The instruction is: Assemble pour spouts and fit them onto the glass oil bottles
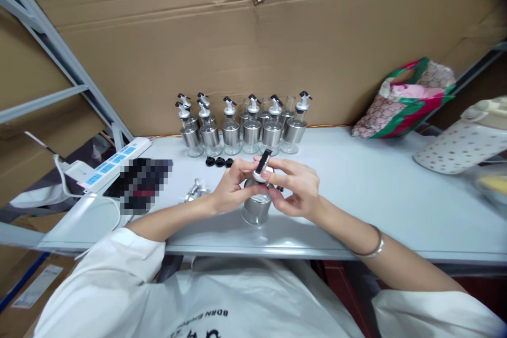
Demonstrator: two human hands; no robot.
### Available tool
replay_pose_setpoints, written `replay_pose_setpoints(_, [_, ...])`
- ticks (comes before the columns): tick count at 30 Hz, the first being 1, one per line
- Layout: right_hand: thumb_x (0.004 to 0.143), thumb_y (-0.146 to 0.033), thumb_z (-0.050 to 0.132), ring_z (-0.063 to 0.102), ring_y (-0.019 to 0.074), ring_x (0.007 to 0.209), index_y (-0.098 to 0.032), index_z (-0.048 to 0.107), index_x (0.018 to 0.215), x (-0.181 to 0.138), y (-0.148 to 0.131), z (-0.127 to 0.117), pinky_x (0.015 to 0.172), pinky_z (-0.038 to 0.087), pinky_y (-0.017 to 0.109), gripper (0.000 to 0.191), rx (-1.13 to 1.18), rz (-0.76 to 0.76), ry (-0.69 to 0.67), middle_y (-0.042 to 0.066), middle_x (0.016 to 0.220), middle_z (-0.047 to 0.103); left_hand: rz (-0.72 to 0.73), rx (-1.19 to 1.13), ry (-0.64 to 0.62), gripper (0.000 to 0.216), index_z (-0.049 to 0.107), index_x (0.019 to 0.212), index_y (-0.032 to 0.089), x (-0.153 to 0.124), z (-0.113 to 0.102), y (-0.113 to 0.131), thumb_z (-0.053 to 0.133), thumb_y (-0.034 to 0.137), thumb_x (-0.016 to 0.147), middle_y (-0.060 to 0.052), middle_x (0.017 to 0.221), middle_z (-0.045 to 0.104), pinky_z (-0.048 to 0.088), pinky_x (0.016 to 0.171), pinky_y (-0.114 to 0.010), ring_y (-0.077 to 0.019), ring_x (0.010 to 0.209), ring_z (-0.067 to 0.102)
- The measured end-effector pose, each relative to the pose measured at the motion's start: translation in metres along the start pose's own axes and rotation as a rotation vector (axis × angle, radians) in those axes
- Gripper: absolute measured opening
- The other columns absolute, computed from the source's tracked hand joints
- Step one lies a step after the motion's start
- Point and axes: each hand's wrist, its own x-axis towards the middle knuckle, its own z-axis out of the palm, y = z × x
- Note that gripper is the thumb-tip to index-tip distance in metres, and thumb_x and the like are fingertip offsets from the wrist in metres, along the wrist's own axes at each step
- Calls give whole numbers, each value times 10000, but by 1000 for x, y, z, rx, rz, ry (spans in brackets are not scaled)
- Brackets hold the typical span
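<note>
A glass oil bottle (256,210) with a steel band stands upright near the table's front edge. On its neck sits a white pour spout (260,173) with a black flip lid. My left hand (236,186) closes on the spout's base and the neck from the left. From the right, the fingers of my right hand (295,185) pinch the same spout. My fingers hide most of the neck. Left of the bottle lie several loose silvery spout parts (195,190). Behind my left hand are small black caps (215,161).
Several steel-banded bottles (231,134) stand along the cardboard wall (174,53), most topped with spouts. To the left are a power strip (114,163) and a blurred-out dark object (138,182). A patterned bag (396,105) and a dotted jug (455,137) stand right.
</note>
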Motion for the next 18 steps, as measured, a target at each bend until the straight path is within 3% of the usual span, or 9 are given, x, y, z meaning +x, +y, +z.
replay_pose_setpoints(3, [799,-195,513,718,199,825,-246,572,1183,1,1,-1,630,568,296,392,38,15,-23,106,1124,699,-15,24,-11,297,420,959,240,5,-1,9,668,340,830,22,944,653,515,721,-244,-107,802,663])
replay_pose_setpoints(5, [836,-223,522,706,219,911,-225,564,1196,3,3,-3,680,580,320,363,128,115,-32,122,1166,680,-45,61,0,300,414,944,223,13,-6,16,672,323,828,5,928,656,518,731,-258,-121,808,672])
replay_pose_setpoints(8, [897,-262,501,656,240,1055,-228,529,1236,4,11,-7,762,581,374,342,274,331,24,123,1241,638,-60,110,109,335,388,958,226,34,-23,23,677,330,824,4,891,665,529,748,-286,-140,822,680])
replay_pose_setpoints(10, [920,-292,485,652,228,1044,-243,531,1225,3,17,-8,774,577,387,312,304,431,83,106,1222,642,-24,111,212,355,370,979,242,53,-41,22,672,351,827,15,893,661,530,783,-309,-138,836,675])
replay_pose_setpoints(14, [933,-325,474,664,205,965,-236,554,1172,2,25,-9,740,575,367,266,284,486,107,91,1120,669,70,182,358,447,368,1040,264,89,-80,0,713,387,783,12,943,637,509,854,-332,-142,896,659])
replay_pose_setpoints(18, [924,-277,486,660,204,951,-214,579,1130,3,24,-10,724,571,350,235,201,408,27,90,1050,689,51,236,420,463,363,1060,258,105,-99,-34,704,404,783,-11,954,623,505,860,-342,-153,901,654])
